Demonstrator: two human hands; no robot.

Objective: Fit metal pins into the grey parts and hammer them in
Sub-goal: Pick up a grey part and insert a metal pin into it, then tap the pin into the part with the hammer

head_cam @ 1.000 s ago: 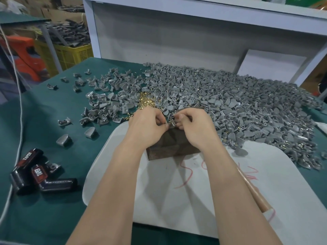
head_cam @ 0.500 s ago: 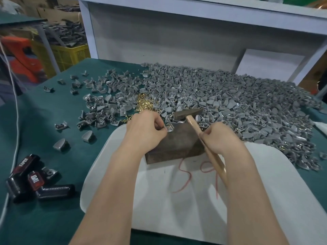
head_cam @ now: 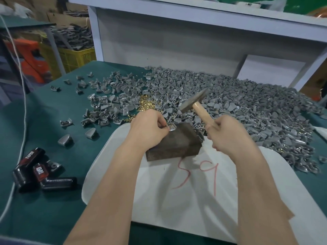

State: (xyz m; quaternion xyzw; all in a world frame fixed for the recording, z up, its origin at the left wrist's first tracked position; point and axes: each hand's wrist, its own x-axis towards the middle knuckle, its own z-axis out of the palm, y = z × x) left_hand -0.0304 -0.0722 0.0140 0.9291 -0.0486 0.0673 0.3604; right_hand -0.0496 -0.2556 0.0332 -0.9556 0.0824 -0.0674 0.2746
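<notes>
Left grip (head_cam: pixel 150 131) pinches a grey part (head_cam: pixel 172 127) on the block (head_cam: pixel 177 144), right grip (head_cam: pixel 228 137) grasps the hammer (head_cam: pixel 192 101) aloft; big far pile (head_cam: pixel 247 103) likely awaits

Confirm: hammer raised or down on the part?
Raised: the right hand grips the hammer with its head in the air, apart from the grey part the left hand pinches on the dark block.

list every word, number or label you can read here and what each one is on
"TAPER": white letters on the black tool at far left
"TAPER", slightly blurred: on the red panel of the second tool beside it
"59": red handwriting on the white board
Nothing else here carries readable text.
</notes>
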